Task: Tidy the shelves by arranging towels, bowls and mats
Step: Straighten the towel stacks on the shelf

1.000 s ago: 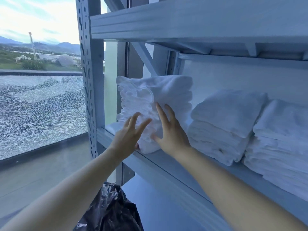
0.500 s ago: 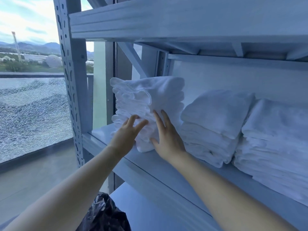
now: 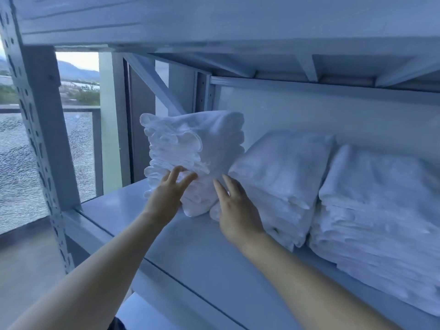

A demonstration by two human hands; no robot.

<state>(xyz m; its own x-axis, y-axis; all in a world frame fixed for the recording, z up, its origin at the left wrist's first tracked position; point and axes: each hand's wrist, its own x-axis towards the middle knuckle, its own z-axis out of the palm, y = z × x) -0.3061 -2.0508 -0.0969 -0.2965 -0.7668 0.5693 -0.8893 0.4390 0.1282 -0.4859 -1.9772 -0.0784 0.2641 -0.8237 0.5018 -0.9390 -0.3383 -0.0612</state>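
— Where the shelf (image 3: pixel 202 248) meets its left upright (image 3: pixel 35 139), what is stocked?
— Item 1: tall stack (image 3: pixel 202 144) of folded white towels, at the shelf's left end, touching the middle stack (image 3: pixel 281 167). Item 2: right stack (image 3: pixel 381 198), just beside that.
— And the hands?
— Item 3: left hand (image 3: pixel 166 198), fingers straight, flat against the tall stack's front. Item 4: right hand (image 3: pixel 235 210), fingers straight, at its lower right edge. Neither grips.
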